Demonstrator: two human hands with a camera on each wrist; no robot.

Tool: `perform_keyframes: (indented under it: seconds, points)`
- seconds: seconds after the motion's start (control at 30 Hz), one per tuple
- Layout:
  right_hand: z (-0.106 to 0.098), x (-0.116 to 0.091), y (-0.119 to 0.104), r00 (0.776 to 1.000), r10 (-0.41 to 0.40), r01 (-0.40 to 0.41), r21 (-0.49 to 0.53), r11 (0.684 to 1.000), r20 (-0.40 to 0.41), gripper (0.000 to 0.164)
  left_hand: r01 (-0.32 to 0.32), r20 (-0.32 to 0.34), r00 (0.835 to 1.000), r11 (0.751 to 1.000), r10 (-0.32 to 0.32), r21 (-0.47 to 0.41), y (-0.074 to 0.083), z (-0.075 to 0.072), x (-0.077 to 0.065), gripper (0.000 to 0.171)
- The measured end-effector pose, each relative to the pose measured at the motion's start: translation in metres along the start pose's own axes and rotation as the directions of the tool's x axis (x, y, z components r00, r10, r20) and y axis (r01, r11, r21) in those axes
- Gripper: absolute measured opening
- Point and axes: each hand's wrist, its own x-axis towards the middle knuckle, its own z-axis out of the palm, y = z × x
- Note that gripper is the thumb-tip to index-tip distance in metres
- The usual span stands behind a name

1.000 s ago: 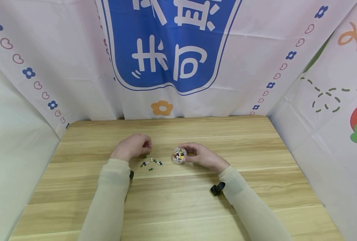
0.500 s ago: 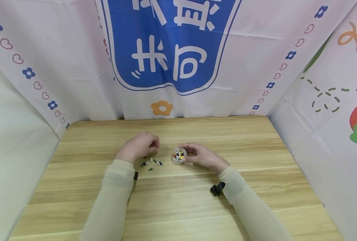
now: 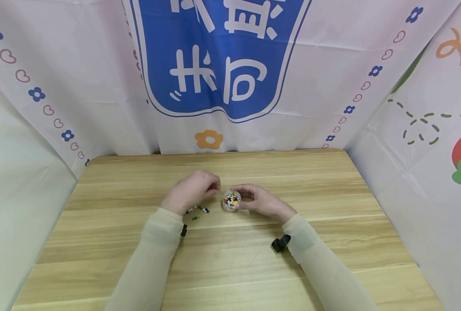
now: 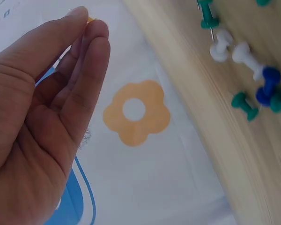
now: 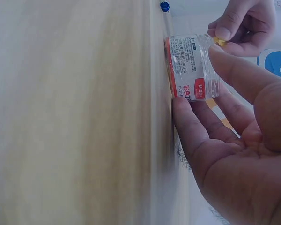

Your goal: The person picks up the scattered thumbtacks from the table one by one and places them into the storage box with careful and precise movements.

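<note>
My left hand (image 3: 193,190) pinches a yellow push pin (image 5: 218,41) between thumb and fingertips; only a sliver of it shows in the left wrist view. That hand is up near the mouth of a small clear jar (image 5: 189,68) with a printed label. My right hand (image 3: 263,202) grips the jar from the right side, thumb and fingers around its wall. Mixed coloured push pins fill the jar in the head view. Loose push pins lie on the table below the left hand, among them a green push pin (image 4: 244,105), a blue push pin (image 4: 270,84) and a white push pin (image 4: 246,61).
The wooden table (image 3: 230,268) reaches back to a printed white cloth (image 3: 230,134) that hangs behind it. More cloth hangs at both sides. A small black device (image 3: 281,243) sits by the right wrist.
My left hand has moved right from beside the loose push pins to close by the jar. It now covers some of those pins in the head view. The right hand and jar stay put.
</note>
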Motion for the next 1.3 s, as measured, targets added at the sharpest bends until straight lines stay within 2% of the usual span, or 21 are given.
perform_keyframes:
  seconds: [0.4,0.57,0.87,1.1,1.3]
  points:
    - [-0.001,0.001,0.002,1.000,-0.007,0.007,0.000,1.000,-0.001,0.056,-0.065,-0.028,0.998,0.998,0.064,-0.026,0.017,0.012,0.010,0.008]
    - [-0.001,0.001,0.002,1.000,-0.006,0.006,0.004,1.000,0.002,0.057,-0.051,-0.036,0.998,0.997,0.049,-0.050,0.016,0.014,0.010,0.010]
    - [-0.001,0.001,0.001,1.000,0.003,-0.003,-0.002,1.000,-0.003,0.055,0.006,-0.044,0.999,0.998,-0.009,-0.063,0.004,0.008,0.006,0.006]
    - [0.000,0.000,0.001,1.000,0.011,-0.011,0.003,1.000,-0.003,0.056,0.086,-0.003,0.996,0.994,-0.086,-0.074,-0.009,-0.001,-0.003,0.010]
    - [0.000,0.000,0.001,1.000,0.022,-0.022,0.009,1.000,-0.004,0.057,0.090,0.007,0.996,0.990,-0.090,-0.111,-0.022,-0.006,-0.009,0.005]
